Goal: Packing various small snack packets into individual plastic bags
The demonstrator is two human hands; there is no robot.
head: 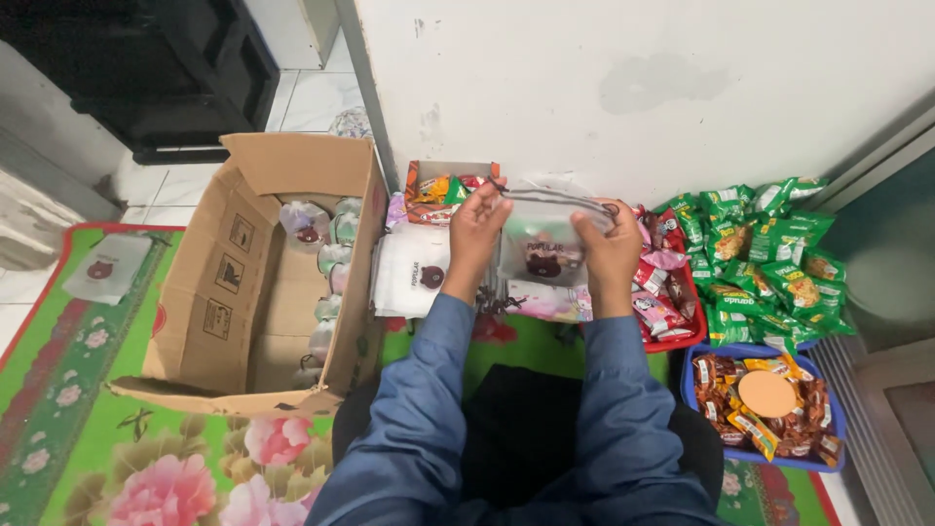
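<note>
Both hands up near wall, closed on a translucent drawstring pouch point(542, 248) w/ bear print: left hand point(474, 237) pinches top-left edge, right hand point(608, 253) grips right side. Stack of white pouches point(414, 273) just below-left; open cardboard box point(239, 292) w/ filled pouches further left.

Translucent plastic pouch point(542, 248), matt cardboard box point(209, 292)

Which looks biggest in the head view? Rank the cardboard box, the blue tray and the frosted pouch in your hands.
1. cardboard box, clearly the largest.
2. blue tray of brown snack packets.
3. frosted pouch, held by the left hand and right hand; raised nearer the camera, so this gap is unsure.
</note>
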